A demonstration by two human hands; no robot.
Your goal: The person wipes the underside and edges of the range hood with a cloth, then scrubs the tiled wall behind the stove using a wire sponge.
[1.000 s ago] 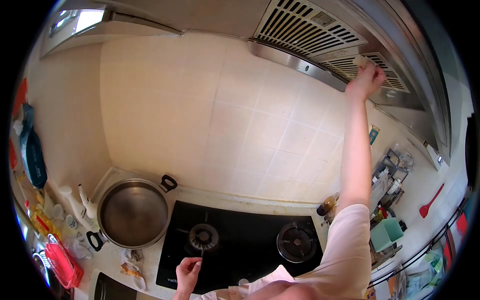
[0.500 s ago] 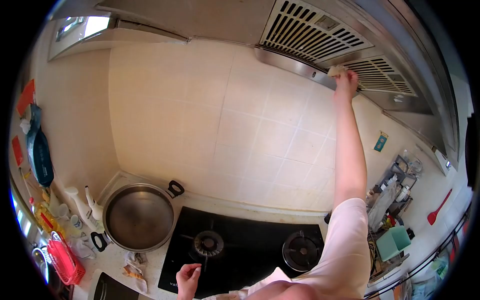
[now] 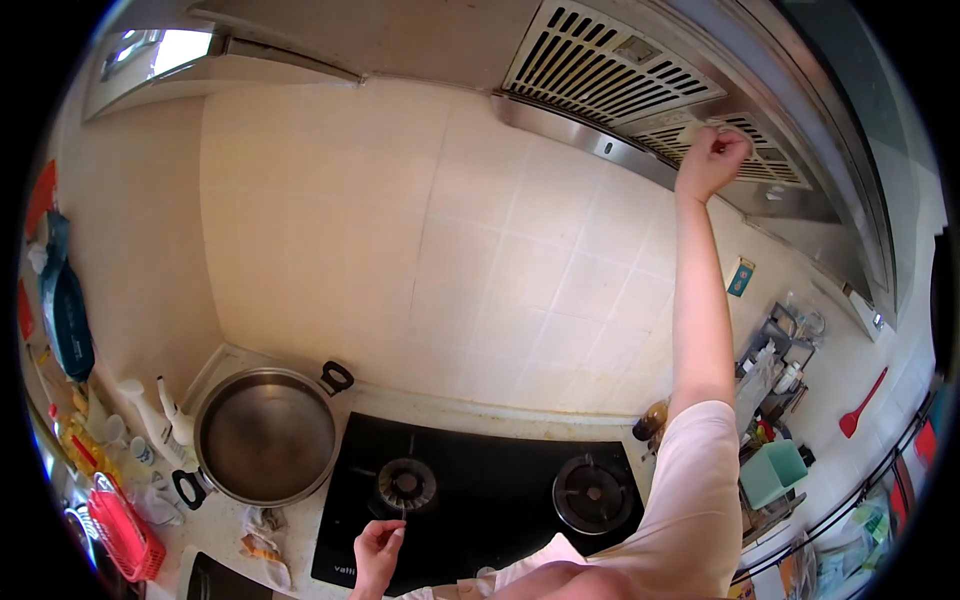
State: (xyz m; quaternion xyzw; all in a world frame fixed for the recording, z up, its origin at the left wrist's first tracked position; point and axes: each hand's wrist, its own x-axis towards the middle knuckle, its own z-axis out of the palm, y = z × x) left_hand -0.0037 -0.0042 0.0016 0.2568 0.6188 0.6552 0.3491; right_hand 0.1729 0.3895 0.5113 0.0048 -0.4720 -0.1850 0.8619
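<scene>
High on the right, my right hand (image 3: 714, 160) is raised to the slotted filter (image 3: 770, 150) under the range hood. Its fingers are closed round a pale cloth (image 3: 690, 132), mostly hidden by the hand, which lies against the slats. My left hand (image 3: 377, 552) hovers low over the front left of the black gas stove (image 3: 480, 535), near the left burner (image 3: 407, 484). Its fingers are curled in with the thumb against them, and nothing shows in them.
A large steel pot (image 3: 265, 437) stands left of the stove. Spray bottles (image 3: 150, 420), a red basket (image 3: 125, 530) and a crumpled wrapper (image 3: 263, 545) are on the left counter. At the right are a bottle (image 3: 650, 420), a crowded rack (image 3: 775, 370) and a green container (image 3: 772, 474).
My right hand has moved a little rightward along the filter with the cloth, and its wrist has turned. The view has shifted slightly. My left hand stays over the stove.
</scene>
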